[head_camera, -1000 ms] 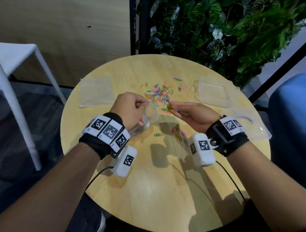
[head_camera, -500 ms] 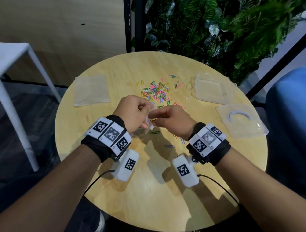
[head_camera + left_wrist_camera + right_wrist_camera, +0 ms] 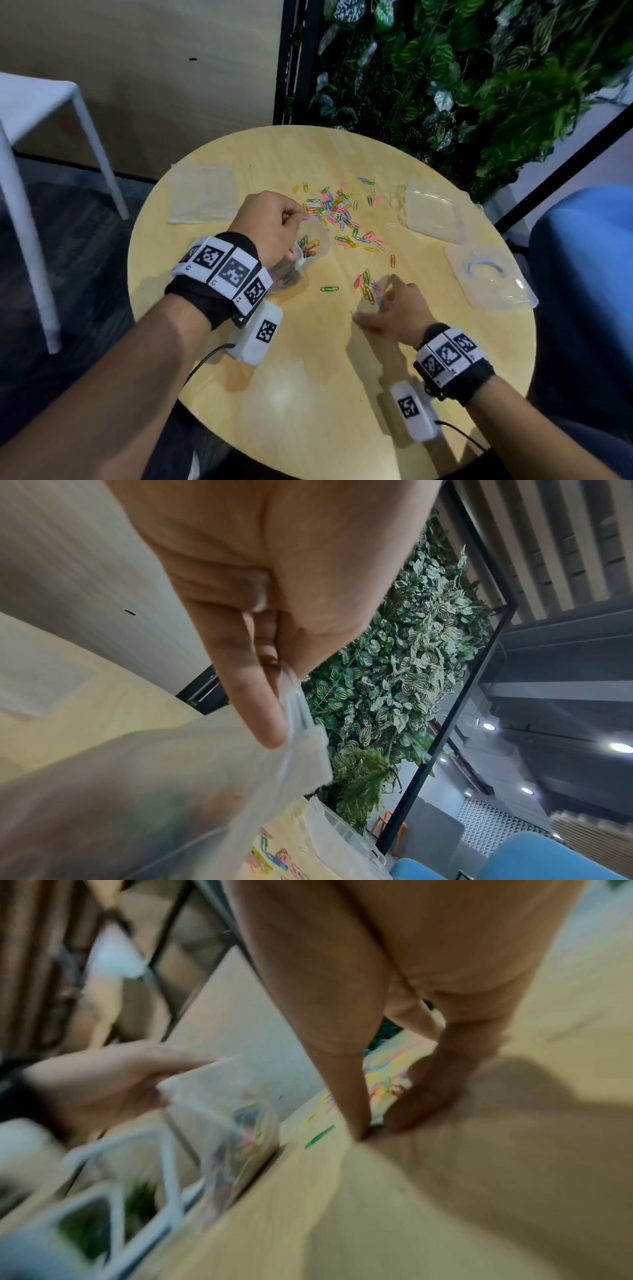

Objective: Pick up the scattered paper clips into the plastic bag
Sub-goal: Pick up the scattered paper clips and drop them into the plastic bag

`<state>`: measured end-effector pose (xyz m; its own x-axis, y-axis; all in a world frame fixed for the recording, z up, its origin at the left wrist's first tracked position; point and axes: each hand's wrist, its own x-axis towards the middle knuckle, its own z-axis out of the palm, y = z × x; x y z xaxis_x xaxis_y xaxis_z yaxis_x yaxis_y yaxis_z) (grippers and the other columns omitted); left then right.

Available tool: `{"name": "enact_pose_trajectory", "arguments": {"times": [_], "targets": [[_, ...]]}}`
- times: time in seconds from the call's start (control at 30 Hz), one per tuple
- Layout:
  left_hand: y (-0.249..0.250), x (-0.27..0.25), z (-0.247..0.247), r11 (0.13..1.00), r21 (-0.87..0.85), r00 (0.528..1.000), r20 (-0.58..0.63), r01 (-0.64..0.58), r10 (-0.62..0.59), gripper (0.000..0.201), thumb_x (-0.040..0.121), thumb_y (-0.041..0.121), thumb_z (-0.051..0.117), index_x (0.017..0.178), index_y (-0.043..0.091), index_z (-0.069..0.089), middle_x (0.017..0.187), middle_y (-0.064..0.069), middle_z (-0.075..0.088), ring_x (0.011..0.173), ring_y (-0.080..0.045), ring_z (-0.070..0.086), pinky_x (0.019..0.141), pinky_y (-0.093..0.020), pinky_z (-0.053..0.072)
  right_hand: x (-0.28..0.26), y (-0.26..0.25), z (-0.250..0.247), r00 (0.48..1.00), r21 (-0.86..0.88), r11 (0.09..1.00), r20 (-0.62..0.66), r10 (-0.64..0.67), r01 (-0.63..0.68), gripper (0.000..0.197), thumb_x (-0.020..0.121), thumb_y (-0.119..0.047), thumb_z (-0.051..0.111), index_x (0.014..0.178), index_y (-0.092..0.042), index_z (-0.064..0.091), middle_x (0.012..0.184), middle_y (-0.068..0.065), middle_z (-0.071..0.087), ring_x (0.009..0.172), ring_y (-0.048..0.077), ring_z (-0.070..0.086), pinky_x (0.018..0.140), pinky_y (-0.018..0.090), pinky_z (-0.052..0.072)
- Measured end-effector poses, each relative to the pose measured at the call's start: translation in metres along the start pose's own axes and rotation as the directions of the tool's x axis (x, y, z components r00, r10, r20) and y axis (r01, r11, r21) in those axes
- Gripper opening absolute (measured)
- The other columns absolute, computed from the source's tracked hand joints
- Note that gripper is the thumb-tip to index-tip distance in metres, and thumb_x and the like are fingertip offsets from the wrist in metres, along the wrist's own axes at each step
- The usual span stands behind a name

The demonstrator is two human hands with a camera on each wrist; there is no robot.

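Many coloured paper clips point(image 3: 335, 210) lie scattered at the middle of the round wooden table point(image 3: 308, 394). My left hand point(image 3: 301, 219) pinches the rim of a clear plastic bag point(image 3: 313, 245) and holds it up open, with several clips inside. The left wrist view shows thumb and finger point(image 3: 270, 723) clamped on the bag's rim point(image 3: 298, 704). My right hand point(image 3: 375, 298) is spread low over a small cluster of clips point(image 3: 366, 286), its fingertips point(image 3: 359, 1131) down on the table. A single green clip point(image 3: 329, 288) lies between the hands. The right wrist view is blurred.
A second flat plastic bag point(image 3: 203, 198) lies at the table's left. A clear plastic box point(image 3: 435, 212) and its lid point(image 3: 489, 277) sit at the right. Beyond the table are a white stool point(image 3: 41, 102), a plant wall point(image 3: 445, 85) and a blue chair point(image 3: 582, 274).
My right hand has left the bag's mouth and dropped right and nearer, onto the small cluster of clips. The left hand still holds the bag up.
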<state>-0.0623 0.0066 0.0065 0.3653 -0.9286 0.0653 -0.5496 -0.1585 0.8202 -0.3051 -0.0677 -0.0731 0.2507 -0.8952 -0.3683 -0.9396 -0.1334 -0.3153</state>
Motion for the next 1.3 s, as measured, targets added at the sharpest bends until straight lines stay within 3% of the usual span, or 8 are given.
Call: {"name": "enact_pose_trajectory", "arguments": {"times": [0.23, 0.4, 0.6, 0.8, 1.03, 1.13, 1.2, 1.3], "targets": [[-0.007, 0.000, -0.010, 1.000, -0.017, 1.000, -0.007, 0.003, -0.003, 0.021, 0.098, 0.015, 0.054, 0.099, 0.011, 0.075, 0.076, 0.007, 0.063, 0.051, -0.018, 0.071, 0.051, -0.024, 0.058, 0.071, -0.039, -0.006, 0.974, 0.130, 0.985, -0.178, 0.139, -0.117, 0.083, 0.058, -0.059, 0.082, 0.120, -0.012, 0.055, 0.120, 0.013, 0.058, 0.096, 0.028, 0.061, 0.081, 0.035, 0.055], [-0.013, 0.001, -0.018, 1.000, 0.001, 1.000, -0.024, -0.006, 0.006, 0.023, 0.099, 0.017, 0.053, 0.094, 0.011, 0.075, 0.079, -0.002, 0.072, 0.050, -0.017, 0.070, 0.050, -0.018, 0.054, 0.107, -0.081, -0.023, 0.989, -0.104, 0.989, -0.119, 0.088, -0.101, 0.095, 0.053, -0.077, 0.072, 0.127, -0.020, 0.054, 0.129, 0.011, 0.049, 0.100, 0.029, 0.053, 0.082, 0.034, 0.048], [-0.016, 0.004, -0.024, 1.000, 0.022, 1.000, -0.018, -0.002, 0.003, 0.024, 0.099, 0.015, 0.051, 0.097, 0.011, 0.075, 0.070, 0.007, 0.058, 0.058, -0.019, 0.070, 0.068, -0.032, 0.060, 0.111, -0.102, -0.016, 0.966, -0.362, 0.917, -0.126, -0.225, 0.167, 0.044, 0.092, -0.044, 0.054, 0.122, -0.014, 0.064, 0.112, 0.014, 0.063, 0.119, 0.027, 0.047, 0.094, 0.031, 0.042], [-0.012, 0.004, -0.016, 1.000, 0.027, 1.000, -0.021, 0.015, -0.014, 0.024, 0.099, 0.017, 0.052, 0.094, 0.014, 0.076, 0.075, -0.002, 0.069, 0.051, -0.014, 0.066, 0.068, -0.029, 0.059, 0.094, -0.105, -0.018, 0.948, -0.486, 0.854, -0.142, -0.285, 0.184, 0.026, 0.090, -0.014, 0.051, 0.094, -0.007, 0.075, 0.094, 0.009, 0.074, 0.086, 0.027, 0.066, 0.075, 0.028, 0.054], [-0.009, 0.004, -0.013, 0.999, -0.022, 0.999, -0.004, 0.049, -0.049, 0.023, 0.097, 0.012, 0.052, 0.097, 0.012, 0.076, 0.083, -0.006, 0.069, 0.056, -0.019, 0.068, 0.065, -0.028, 0.059, 0.087, -0.050, -0.044, 0.989, 0.055, 0.998, -0.149, -0.013, 0.022, 0.015, 0.086, -0.023, 0.069, 0.084, -0.010, 0.076, 0.088, 0.008, 0.074, 0.081, 0.026, 0.067, 0.073, 0.032, 0.057], [-0.007, 0.003, -0.007, 0.995, -0.064, 0.997, 0.031, 0.073, -0.071, 0.022, 0.097, 0.014, 0.054, 0.096, 0.012, 0.075, 0.076, -0.003, 0.064, 0.054, -0.022, 0.071, 0.056, -0.029, 0.059, 0.075, -0.039, -0.049, 0.989, 0.812, 0.565, 0.132, 0.067, -0.147, 0.011, 0.087, -0.009, 0.067, 0.080, -0.001, 0.068, 0.091, 0.019, 0.067, 0.075, 0.019, 0.066, 0.075, 0.023, 0.056], [-0.006, 0.001, -0.002, 0.995, -0.055, 0.996, 0.043, 0.081, -0.078, 0.023, 0.097, 0.015, 0.054, 0.092, 0.009, 0.075, 0.069, -0.001, 0.064, 0.051, -0.022, 0.071, 0.053, -0.028, 0.057, 0.060, -0.046, -0.055, 0.974, 0.954, 0.204, 0.227, -0.019, -0.219, 0.012, 0.091, -0.005, 0.061, 0.082, 0.002, 0.064, 0.084, 0.015, 0.066, 0.070, 0.013, 0.069, 0.072, 0.019, 0.059], [-0.004, 0.000, 0.003, 0.995, -0.039, 0.994, 0.058, 0.094, -0.091, 0.029, 0.097, 0.015, 0.051, 0.088, -0.002, 0.072, 0.064, -0.002, 0.069, 0.051, -0.022, 0.071, 0.055, -0.032, 0.059, 0.028, -0.070, -0.064, 0.956, 0.975, -0.011, 0.217, -0.197, -0.224, 0.010, 0.093, -0.005, 0.056, 0.092, 0.001, 0.064, 0.087, 0.012, 0.069, 0.075, 0.011, 0.072, 0.072, 0.016, 0.058]]}}
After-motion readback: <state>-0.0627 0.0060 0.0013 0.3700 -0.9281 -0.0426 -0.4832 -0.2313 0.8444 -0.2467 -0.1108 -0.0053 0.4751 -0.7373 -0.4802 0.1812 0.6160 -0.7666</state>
